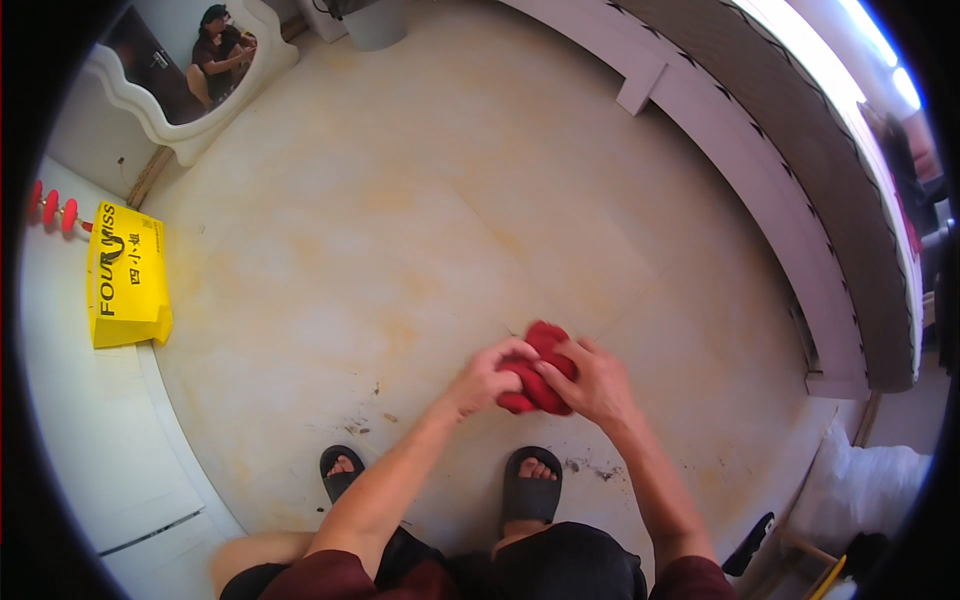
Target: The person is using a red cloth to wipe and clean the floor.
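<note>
A bunched red cloth (541,379) is held between both hands, above the tiled floor and in front of my knees. My left hand (491,375) grips its left side, with fingers curled over the fabric. On the other side, my right hand (596,375) clasps it with the thumb laid across the front. The cloth is folded into thick rolls and slightly blurred, so its exact kind is unclear. Below the hands, my feet in black slide sandals (532,487) rest on the floor.
Dark crumbs of debris (364,430) lie by the sandals. At the left, a yellow bag (131,277) with writing hangs against a white panel. A white-framed mirror (187,127) leans at upper left, near a grey bin (375,30). A bed frame (739,165) curves along the right.
</note>
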`<act>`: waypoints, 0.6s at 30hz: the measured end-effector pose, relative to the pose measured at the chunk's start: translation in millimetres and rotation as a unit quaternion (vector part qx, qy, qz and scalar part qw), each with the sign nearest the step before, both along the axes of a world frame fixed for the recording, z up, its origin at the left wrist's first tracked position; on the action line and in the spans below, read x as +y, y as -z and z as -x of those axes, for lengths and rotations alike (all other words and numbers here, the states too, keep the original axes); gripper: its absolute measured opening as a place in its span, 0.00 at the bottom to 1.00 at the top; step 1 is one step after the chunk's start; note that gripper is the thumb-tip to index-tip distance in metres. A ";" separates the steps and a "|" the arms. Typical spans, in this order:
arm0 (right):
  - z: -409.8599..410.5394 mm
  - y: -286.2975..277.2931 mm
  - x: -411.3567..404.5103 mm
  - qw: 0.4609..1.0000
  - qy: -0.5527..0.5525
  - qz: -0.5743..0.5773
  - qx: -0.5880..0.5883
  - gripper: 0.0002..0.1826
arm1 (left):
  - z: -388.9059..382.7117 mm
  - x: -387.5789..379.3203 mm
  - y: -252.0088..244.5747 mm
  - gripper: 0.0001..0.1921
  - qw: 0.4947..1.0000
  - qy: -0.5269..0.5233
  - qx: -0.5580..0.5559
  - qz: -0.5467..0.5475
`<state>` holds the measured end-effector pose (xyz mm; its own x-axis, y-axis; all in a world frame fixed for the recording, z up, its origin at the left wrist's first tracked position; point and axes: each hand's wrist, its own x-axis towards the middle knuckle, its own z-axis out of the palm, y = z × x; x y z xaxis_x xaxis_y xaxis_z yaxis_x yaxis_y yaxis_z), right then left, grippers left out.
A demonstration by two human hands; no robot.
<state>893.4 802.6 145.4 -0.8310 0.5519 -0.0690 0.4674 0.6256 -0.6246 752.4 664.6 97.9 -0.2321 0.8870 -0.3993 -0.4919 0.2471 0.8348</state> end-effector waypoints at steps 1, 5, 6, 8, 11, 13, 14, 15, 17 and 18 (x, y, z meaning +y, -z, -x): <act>25.8 2.7 -0.5 0.999 -0.024 -0.029 0.025 0.18 | 20.2 -3.5 -8.4 0.20 0.999 -0.037 0.006 -0.003; 139.2 19.0 -8.8 0.978 -0.106 -0.149 0.097 0.15 | 107.9 -26.3 4.8 0.22 0.954 -0.130 0.269 0.009; 162.4 30.4 -7.7 0.978 -0.126 -0.158 0.056 0.16 | 124.3 -22.6 12.8 0.22 0.915 -0.130 0.380 0.047; 195.5 61.6 -2.2 0.975 -0.148 -0.163 0.012 0.19 | 155.2 -19.8 36.8 0.23 0.863 -0.126 0.482 0.088; 213.1 120.1 3.9 0.971 -0.142 -0.191 0.021 0.20 | 174.2 -20.5 83.9 0.28 0.755 -0.064 0.639 0.133; 205.9 134.2 -1.5 0.969 -0.163 -0.179 -0.051 0.25 | 165.3 -23.3 87.4 0.34 0.687 0.072 0.672 0.268; 203.7 140.7 -3.1 0.976 -0.156 -0.153 -0.019 0.25 | 161.9 -21.1 89.1 0.34 0.689 0.072 0.669 0.270; 197.3 143.0 -3.3 0.976 -0.157 -0.151 -0.024 0.25 | 156.1 -16.4 84.5 0.36 0.685 0.101 0.669 0.270; 178.5 143.6 4.4 0.983 -0.147 -0.110 -0.014 0.26 | 141.1 -8.4 82.8 0.38 0.678 0.130 0.670 0.272; 166.0 138.8 6.7 0.989 -0.126 -0.067 -0.022 0.26 | 127.9 -7.1 83.8 0.38 0.699 0.132 0.656 0.251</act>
<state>727.4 809.3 6.7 -0.9415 0.3334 -0.0496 0.3107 0.8015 -0.5110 624.5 657.5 14.1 -0.5451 0.7927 -0.2730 0.7347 0.6085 0.2998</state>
